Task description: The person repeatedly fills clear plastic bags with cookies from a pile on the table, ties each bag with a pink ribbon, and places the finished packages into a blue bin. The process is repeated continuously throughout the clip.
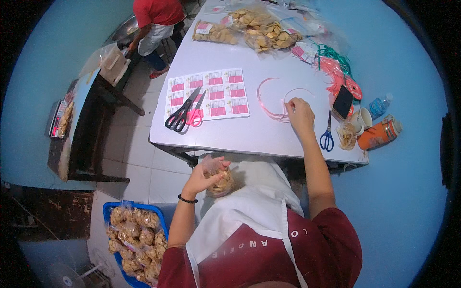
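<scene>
My left hand [202, 177], with a dark beaded bracelet at the wrist, grips the gathered neck of a clear plastic bag of round chips [220, 183]. That bag is over my lap, just off the table's front edge. Over the white table [273, 135], the fingertips of my right hand [301, 114] pinch a thin pink ribbon [260, 99], whose strands curl to the left on the tabletop. Blue-handled scissors [327, 138] lie right of my right hand. A printed label sheet [218, 90] lies to the left, with black scissors [180, 117] and pink scissors [195, 114] on it.
Filled chip bags [216, 34] lie at the back, near green ribbons [333, 54]. At right are a phone [343, 102], a mug [360, 120] and an orange bottle [378, 134]. A blue basket [164, 219] of bags stands on the floor. Another person [158, 14] stands beyond.
</scene>
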Available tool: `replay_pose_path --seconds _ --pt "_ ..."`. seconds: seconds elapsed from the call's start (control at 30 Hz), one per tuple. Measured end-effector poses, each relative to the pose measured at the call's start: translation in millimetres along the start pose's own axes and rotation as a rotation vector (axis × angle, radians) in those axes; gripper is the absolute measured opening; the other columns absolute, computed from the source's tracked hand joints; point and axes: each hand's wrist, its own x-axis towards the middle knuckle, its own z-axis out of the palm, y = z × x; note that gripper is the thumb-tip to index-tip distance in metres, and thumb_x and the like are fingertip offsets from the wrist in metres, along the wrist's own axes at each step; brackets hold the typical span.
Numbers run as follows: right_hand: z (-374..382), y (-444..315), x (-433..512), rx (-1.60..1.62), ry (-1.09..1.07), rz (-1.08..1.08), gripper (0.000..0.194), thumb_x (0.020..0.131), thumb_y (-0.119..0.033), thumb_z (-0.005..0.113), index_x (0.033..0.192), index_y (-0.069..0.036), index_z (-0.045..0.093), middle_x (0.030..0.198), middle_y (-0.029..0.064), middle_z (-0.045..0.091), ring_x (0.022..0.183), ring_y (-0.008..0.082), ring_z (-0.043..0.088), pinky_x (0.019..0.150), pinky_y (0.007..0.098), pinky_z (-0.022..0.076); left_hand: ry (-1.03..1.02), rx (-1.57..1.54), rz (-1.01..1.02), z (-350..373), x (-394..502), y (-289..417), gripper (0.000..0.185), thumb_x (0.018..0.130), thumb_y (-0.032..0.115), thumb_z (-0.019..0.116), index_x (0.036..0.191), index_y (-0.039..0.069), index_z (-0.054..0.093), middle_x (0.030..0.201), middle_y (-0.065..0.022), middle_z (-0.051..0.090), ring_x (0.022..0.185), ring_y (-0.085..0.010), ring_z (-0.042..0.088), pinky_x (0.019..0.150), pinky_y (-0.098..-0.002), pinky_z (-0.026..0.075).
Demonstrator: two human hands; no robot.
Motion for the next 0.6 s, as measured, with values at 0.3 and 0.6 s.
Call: replay_pose_path --seconds 0.3,0.6 --pt "9.3 -16.6 13.1 0.233 -0.193 -0.274 0.02 0.086 -0.022 0.07 0.089 -0.002 0.068 0.097 0.0167 0.066 0.098 0.0352 0.062 0.084 0.0473 0.0488 0.324 0.527 0.131 28.6 -5.1 16.0 0.016 0.083 0.015 0.065 0.097 0.011 0.07 0.103 -0.0056 0.074 0.1 -0.0277 0.069 0.086 -0.0377 0.053" --pt "16.7 -40.2 7.7 0.215 -0.145 -0.171 0.013 0.087 -0.014 0.067 0.092 -0.002 0.067 0.091 0.0162 0.069 0.09 0.0362 0.066 0.078 0.0451 0.0509 0.392 0.615 0.16 25.1 -9.9 17.2 0.022 0.08 0.006 0.057 0.097 0.01 0.071 0.098 -0.0105 0.073 0.095 -0.0306 0.072 0.08 -0.0389 0.056"
